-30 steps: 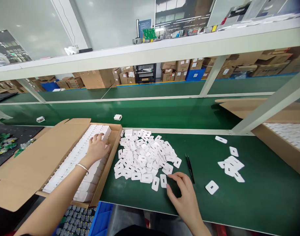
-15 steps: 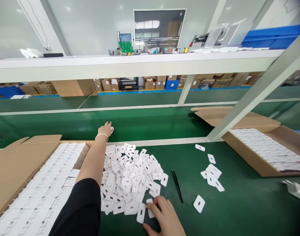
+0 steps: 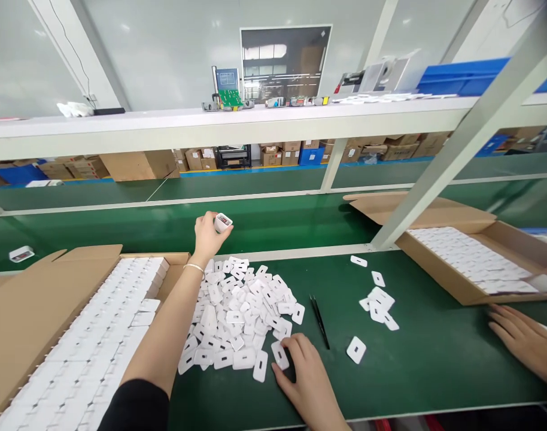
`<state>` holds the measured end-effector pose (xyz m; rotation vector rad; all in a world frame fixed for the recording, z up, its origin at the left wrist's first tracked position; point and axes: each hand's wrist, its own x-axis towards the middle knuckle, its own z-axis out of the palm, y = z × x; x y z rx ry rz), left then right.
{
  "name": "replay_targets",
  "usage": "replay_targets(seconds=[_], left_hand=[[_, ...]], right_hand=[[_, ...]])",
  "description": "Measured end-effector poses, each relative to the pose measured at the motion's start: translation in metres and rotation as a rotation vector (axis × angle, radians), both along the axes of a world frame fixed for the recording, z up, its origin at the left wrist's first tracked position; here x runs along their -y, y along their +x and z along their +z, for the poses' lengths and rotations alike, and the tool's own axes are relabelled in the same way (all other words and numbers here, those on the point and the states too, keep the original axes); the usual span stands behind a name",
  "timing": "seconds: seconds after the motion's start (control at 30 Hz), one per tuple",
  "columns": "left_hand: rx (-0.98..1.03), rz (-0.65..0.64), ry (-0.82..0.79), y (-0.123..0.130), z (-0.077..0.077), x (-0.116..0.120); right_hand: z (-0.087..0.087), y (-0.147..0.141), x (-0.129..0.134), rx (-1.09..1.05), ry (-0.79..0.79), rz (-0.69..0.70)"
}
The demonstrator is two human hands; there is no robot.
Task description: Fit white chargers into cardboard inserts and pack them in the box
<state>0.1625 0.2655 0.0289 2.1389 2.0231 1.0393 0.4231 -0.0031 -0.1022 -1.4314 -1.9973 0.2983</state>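
On the white shelf (image 3: 166, 124) I see a green circuit board (image 3: 229, 99) in front of a blue panel (image 3: 227, 78), and a blue bin (image 3: 462, 76) toward the right. Behind, I make out a dark window (image 3: 285, 60) in the pale wall (image 3: 166, 54), and a thin cable (image 3: 70, 42) at left. Through the gap below, I see brown cartons (image 3: 270, 158), a blue crate (image 3: 310, 156) and a black rack (image 3: 234, 157).

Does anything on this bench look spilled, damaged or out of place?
Only untidiness: a jumbled heap of white plates beside the neat rows in the left-hand box, a few stray plates right of the tweezers, and one white housing alone at far left. No damage shows.
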Motion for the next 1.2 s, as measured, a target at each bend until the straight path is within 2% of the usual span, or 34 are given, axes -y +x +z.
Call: replay_targets(seconds=[0.07,0.13,0.2,0.33,0.47,0.63,0.77,0.93,1.0,1.1,1.2], left_hand=[[0.115,-0.134,0.113,0.018,0.01,0.038],[0.403,-0.39,0.263,0.036,0.019,0.076],[0.577,-0.521,0.343,0.052,0.027,0.111],[0.628,-0.552,0.379,0.072,0.038,0.165],[0.596,-0.583,0.514,0.077,0.04,0.203],[0.589,-0.603,0.552,0.078,0.033,0.234],[0.6,-0.577,0.516,0.077,0.026,0.248],[0.644,-0.476,0.384,0.073,0.012,0.263],[0.669,-0.486,0.323,0.07,0.002,0.269],[0.728,-0.564,0.23,0.064,-0.014,0.279],[0.815,-0.614,0.117,0.063,-0.029,0.288]], right_hand=[[-0.003,0.0,0.001,0.004,0.025,-0.065],[-0.007,0.0,0.001,0.009,0.057,-0.085],[-0.009,0.001,0.002,0.007,0.092,-0.077],[-0.009,0.009,0.005,-0.018,0.083,-0.052],[-0.003,0.012,0.012,-0.008,0.03,-0.058],[0.008,-0.007,0.029,0.028,0.007,-0.107],[0.009,-0.014,0.05,0.06,-0.001,0.033],[-0.008,0.014,0.07,0.101,0.118,0.229],[-0.012,0.027,0.075,0.044,0.142,0.262],[-0.001,0.033,0.078,-0.177,0.108,0.161],[0.026,0.02,0.075,-0.448,0.029,-0.041]])
